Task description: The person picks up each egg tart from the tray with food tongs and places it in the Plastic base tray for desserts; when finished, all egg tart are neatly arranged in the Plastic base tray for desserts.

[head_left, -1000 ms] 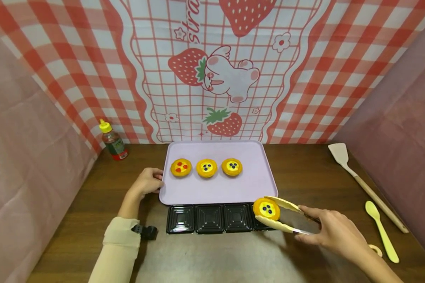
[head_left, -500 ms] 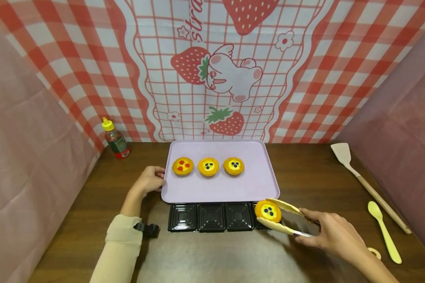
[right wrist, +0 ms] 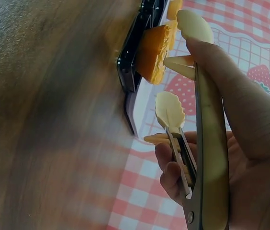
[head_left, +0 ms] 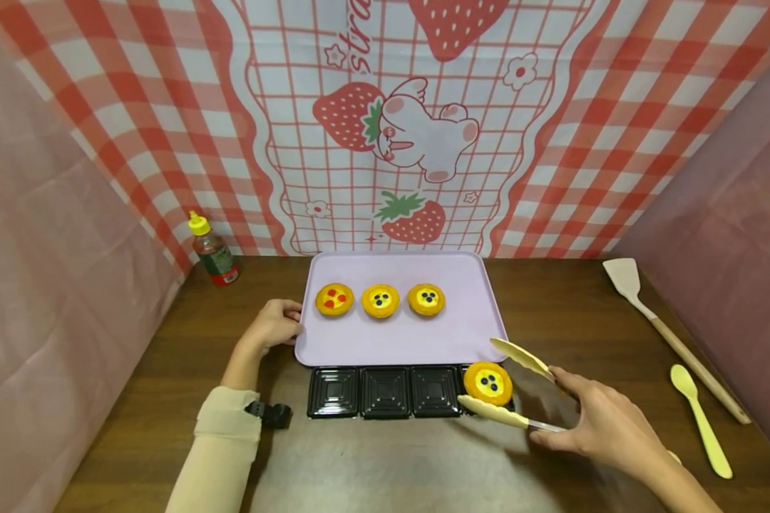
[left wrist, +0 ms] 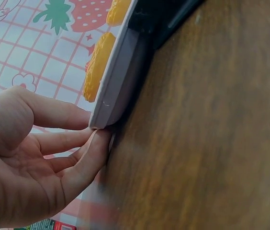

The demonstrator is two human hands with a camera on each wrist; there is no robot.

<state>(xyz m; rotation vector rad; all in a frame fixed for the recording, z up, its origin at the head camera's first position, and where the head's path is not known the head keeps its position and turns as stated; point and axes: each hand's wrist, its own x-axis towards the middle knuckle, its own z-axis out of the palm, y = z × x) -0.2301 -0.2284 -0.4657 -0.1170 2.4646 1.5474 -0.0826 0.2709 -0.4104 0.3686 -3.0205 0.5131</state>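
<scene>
With thumb and fingers, the left hand (head_left: 273, 324) pinches the left rim of a pale lilac tray (head_left: 391, 348); the left wrist view shows the hand (left wrist: 39, 143) at the tray's corner. The right hand (head_left: 606, 420) holds tongs (head_left: 497, 413) whose yellow tips stand apart on either side of a blueberry tart (head_left: 488, 383). That tart rests in the rightmost section of a black tray (head_left: 385, 392). On the lilac tray sit a red-topped tart (head_left: 334, 300) and two blueberry tarts (head_left: 381, 301), (head_left: 426, 300) in a row.
A yellow-capped bottle (head_left: 214, 253) stands at the back left. To the right lie a spatula (head_left: 670, 338) and a yellow spoon (head_left: 701, 420). A checked cloth (head_left: 411, 128) hangs behind, and a grey metallic surface (head_left: 385, 463) lies in front of the black tray.
The tong tips have spread apart, letting go of the tart, which now sits in the black tray's right section. The left hand keeps its grip on the lilac tray.
</scene>
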